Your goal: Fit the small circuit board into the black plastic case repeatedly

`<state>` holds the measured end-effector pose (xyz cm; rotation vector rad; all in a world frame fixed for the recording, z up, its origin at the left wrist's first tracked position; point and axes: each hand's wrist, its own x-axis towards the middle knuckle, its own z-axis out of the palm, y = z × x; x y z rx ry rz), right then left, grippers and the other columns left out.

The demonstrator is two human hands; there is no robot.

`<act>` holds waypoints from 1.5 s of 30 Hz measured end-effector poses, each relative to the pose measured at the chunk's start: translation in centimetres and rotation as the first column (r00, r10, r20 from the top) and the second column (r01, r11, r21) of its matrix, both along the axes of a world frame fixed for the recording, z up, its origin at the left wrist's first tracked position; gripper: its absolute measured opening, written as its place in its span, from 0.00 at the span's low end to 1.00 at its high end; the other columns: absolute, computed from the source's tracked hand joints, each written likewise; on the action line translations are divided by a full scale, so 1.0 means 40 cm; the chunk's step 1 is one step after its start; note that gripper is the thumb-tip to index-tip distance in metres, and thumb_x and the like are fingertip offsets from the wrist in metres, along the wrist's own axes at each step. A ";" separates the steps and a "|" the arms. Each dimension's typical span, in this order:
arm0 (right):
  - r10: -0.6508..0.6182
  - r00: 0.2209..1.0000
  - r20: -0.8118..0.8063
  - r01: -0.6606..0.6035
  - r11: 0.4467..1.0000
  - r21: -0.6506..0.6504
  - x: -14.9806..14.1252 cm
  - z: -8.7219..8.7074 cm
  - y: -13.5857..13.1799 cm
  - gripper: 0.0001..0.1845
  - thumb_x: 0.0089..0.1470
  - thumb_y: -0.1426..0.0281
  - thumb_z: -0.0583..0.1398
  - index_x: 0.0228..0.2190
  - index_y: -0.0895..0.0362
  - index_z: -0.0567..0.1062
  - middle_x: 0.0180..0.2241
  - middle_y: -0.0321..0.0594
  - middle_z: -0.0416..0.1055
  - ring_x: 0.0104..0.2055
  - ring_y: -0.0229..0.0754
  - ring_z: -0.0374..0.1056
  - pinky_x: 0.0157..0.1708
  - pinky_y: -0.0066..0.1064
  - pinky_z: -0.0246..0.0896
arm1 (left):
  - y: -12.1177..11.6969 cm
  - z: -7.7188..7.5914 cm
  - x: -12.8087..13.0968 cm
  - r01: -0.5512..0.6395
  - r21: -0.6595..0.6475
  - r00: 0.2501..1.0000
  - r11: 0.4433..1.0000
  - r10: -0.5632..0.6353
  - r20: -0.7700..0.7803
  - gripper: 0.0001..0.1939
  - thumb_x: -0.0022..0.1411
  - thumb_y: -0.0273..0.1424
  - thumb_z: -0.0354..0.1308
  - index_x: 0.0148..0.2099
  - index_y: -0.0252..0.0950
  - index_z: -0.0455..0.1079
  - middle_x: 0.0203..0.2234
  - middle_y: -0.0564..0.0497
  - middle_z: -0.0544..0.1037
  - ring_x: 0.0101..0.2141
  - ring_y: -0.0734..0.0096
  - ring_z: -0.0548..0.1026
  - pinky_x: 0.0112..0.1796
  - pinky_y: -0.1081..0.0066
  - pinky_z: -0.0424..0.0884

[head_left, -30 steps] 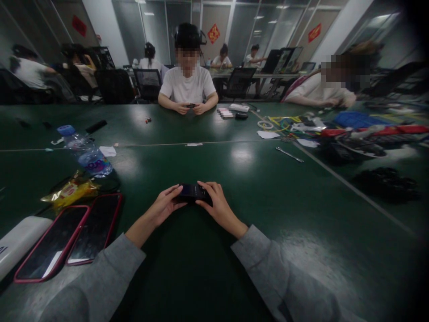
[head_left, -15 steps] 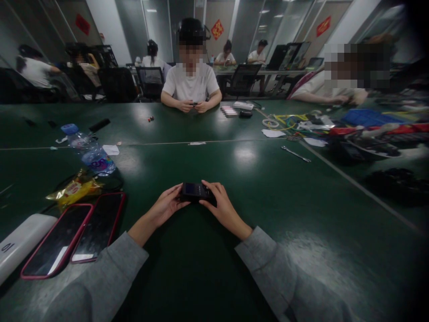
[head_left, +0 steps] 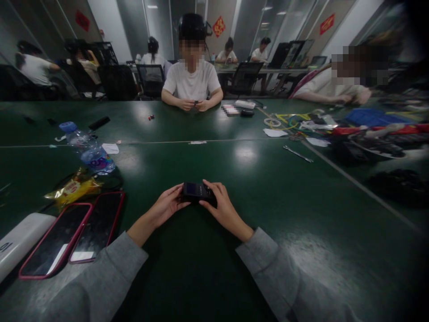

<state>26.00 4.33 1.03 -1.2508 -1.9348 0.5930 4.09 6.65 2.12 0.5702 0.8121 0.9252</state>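
A small black device with a dark screen and a row of small marks or buttons (head_left: 195, 191) is held between both my hands, just over the green table (head_left: 201, 273). My left hand (head_left: 169, 202) grips its left end, thumb along the near edge and fingers behind. Around the right end my right hand (head_left: 219, 199) is closed, its fingers over the top and thumb at the near side. Part of the right end is hidden by those fingers. I cannot make out what the device is for.
To the left lie two red-edged phones (head_left: 56, 241), a white power bank (head_left: 23, 241), a yellow wrapper (head_left: 73, 188) and a tilted plastic bottle (head_left: 92, 152). A wrench (head_left: 297, 154) and tangled cables (head_left: 295, 120) are at right. A person (head_left: 191, 82) sits opposite, handling something small.
The view has shifted very slightly. Both my hands keep the same hold on the black device, with no clear movement.
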 end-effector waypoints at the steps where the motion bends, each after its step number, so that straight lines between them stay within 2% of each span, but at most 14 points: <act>1: -0.005 1.000 -0.001 0.005 1.000 0.004 0.000 0.001 0.000 0.35 0.57 0.65 0.61 0.62 0.42 0.55 0.51 0.44 0.60 0.54 0.50 0.60 0.55 0.52 0.61 | 0.000 0.000 0.000 0.003 0.001 1.000 1.000 -0.003 0.002 0.14 0.66 0.24 0.55 0.54 0.31 0.69 0.47 0.39 0.75 0.42 0.65 0.77 0.43 0.66 0.77; 5: -0.030 1.000 -0.003 0.030 0.999 0.017 0.001 -0.001 0.001 0.36 0.56 0.65 0.62 0.62 0.43 0.55 0.52 0.44 0.60 0.54 0.50 0.60 0.56 0.51 0.60 | -0.001 -0.002 -0.002 0.019 0.016 1.000 1.000 -0.020 0.020 0.14 0.66 0.24 0.55 0.54 0.31 0.69 0.47 0.40 0.75 0.42 0.66 0.77 0.43 0.66 0.77; 11: -0.002 0.999 -0.043 0.001 1.000 -0.029 0.004 -0.002 0.007 0.29 0.57 0.66 0.62 0.58 0.45 0.61 0.51 0.42 0.62 0.53 0.48 0.62 0.56 0.48 0.61 | -0.001 -0.007 -0.003 0.024 0.022 0.999 0.999 -0.025 0.021 0.14 0.66 0.24 0.56 0.54 0.31 0.69 0.47 0.40 0.75 0.42 0.65 0.77 0.44 0.66 0.76; 15: 0.003 0.999 -0.052 -0.006 0.999 -0.044 0.005 0.005 0.005 0.27 0.57 0.66 0.61 0.57 0.45 0.62 0.51 0.42 0.62 0.54 0.50 0.62 0.55 0.51 0.61 | -0.001 -0.002 -0.001 0.026 0.018 0.999 1.000 -0.026 0.023 0.15 0.66 0.24 0.56 0.54 0.31 0.69 0.47 0.40 0.76 0.42 0.65 0.77 0.44 0.65 0.76; 27: -0.004 0.998 -0.058 0.002 0.999 -0.040 0.003 0.011 0.005 0.26 0.56 0.68 0.62 0.56 0.47 0.63 0.50 0.43 0.63 0.53 0.48 0.63 0.55 0.48 0.62 | 0.000 0.002 0.002 0.027 0.012 1.000 1.000 -0.027 -0.009 0.16 0.66 0.26 0.55 0.56 0.32 0.68 0.49 0.39 0.74 0.44 0.64 0.76 0.45 0.66 0.76; 36: -0.008 0.992 -0.124 0.004 1.000 -0.029 0.009 0.002 0.011 0.25 0.56 0.66 0.63 0.54 0.47 0.64 0.51 0.43 0.64 0.55 0.49 0.62 0.56 0.49 0.60 | 0.000 0.006 -0.001 0.024 -0.008 0.999 1.000 -0.024 0.049 0.14 0.67 0.27 0.55 0.54 0.31 0.69 0.47 0.39 0.75 0.45 0.61 0.77 0.48 0.62 0.74; 41: -0.069 0.975 -0.211 0.077 0.997 0.031 0.016 0.008 0.007 0.24 0.57 0.64 0.61 0.54 0.48 0.64 0.50 0.43 0.65 0.54 0.49 0.63 0.56 0.48 0.59 | -0.001 0.007 0.000 0.056 0.011 0.997 0.998 -0.056 0.056 0.15 0.66 0.28 0.56 0.55 0.32 0.69 0.48 0.39 0.76 0.45 0.62 0.77 0.51 0.60 0.72; 45: -0.193 0.943 -0.269 0.227 0.969 0.099 0.032 0.018 0.002 0.24 0.58 0.63 0.60 0.55 0.50 0.62 0.51 0.44 0.65 0.53 0.49 0.63 0.54 0.46 0.60 | -0.001 0.012 0.001 0.065 0.022 0.997 0.998 -0.066 0.036 0.16 0.66 0.28 0.57 0.56 0.31 0.69 0.50 0.38 0.74 0.47 0.61 0.76 0.51 0.62 0.72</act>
